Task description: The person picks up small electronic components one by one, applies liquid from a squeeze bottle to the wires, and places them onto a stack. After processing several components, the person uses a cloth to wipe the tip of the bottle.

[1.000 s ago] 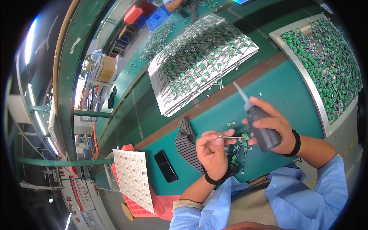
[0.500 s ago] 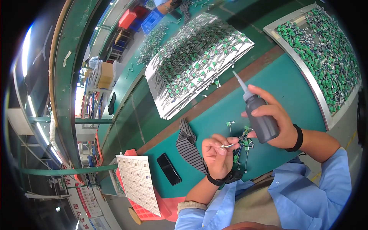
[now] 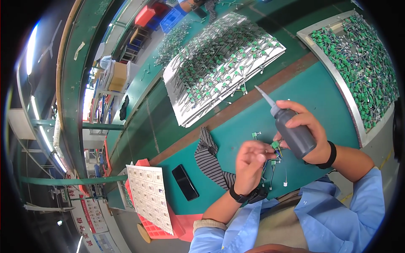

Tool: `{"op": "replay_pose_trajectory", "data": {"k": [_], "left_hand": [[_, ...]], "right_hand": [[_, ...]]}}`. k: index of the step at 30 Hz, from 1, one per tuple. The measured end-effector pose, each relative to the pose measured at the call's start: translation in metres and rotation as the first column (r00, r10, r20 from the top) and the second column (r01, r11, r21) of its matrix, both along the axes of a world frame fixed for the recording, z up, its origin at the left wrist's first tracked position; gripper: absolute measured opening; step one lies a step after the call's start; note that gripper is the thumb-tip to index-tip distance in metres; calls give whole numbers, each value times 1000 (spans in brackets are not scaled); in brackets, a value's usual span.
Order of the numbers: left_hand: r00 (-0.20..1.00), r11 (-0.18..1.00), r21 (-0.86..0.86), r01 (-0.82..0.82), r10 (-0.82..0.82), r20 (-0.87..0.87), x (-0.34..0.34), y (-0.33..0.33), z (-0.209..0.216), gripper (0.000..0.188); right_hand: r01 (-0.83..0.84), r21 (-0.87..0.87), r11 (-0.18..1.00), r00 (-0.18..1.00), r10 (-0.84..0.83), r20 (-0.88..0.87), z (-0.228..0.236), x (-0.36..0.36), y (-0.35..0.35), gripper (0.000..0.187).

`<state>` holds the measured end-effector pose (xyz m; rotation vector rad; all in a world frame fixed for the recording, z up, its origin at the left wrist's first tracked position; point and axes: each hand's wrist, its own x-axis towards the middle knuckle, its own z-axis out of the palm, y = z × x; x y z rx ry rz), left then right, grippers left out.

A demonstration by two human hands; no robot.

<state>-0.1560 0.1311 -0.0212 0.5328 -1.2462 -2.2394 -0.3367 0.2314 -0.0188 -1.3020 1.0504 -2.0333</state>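
Note the green bench (image 3: 329, 97), spanning the work area. Locate the tray (image 3: 327, 61) at far right, heaped with green parts (image 3: 371, 84). Locate the white sheets (image 3: 177, 99) farther back, bearing more of the same. Find the striped sleeve (image 3: 213, 164) just left of the hands.

Observe 2 hands: right hand (image 3: 317, 130) wrapped around the bottle (image 3: 294, 134), grasping by the body, nozzle tilted up and leftward; left hand (image 3: 251, 166) with fingers curled at the connector (image 3: 275, 144), too blurred to tell whether pinching or merely touching.

Expect the bottle to be fairly light and probably squeezable; hold by the body, clear of the thin nozzle. Find the phone (image 3: 185, 182) farther left.

Locate the connector between left and right fingertips, just left of the bottle. Expect very low weight, a stiff, smooth block and soft, easily strained leads (image 3: 279, 152); take hold by the block.
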Motion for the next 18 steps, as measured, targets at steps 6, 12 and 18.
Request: {"op": "replay_pose_trajectory", "data": {"k": [6,12,18], "left_hand": [[865,840,237,488,-502,-2,10,-2,-12,19],[865,763,421,491,-484,-133,9,-2,1,16],[874,806,340,485,-466,-142,15,-7,-27,17]], "right_hand": [[7,-55,998,972,-20,-234,-1,-3,3,53],[-4,-66,998,952,-17,-304,1,-1,7,52],[29,-103,994,950,-59,-306,-1,1,3,54]]}}
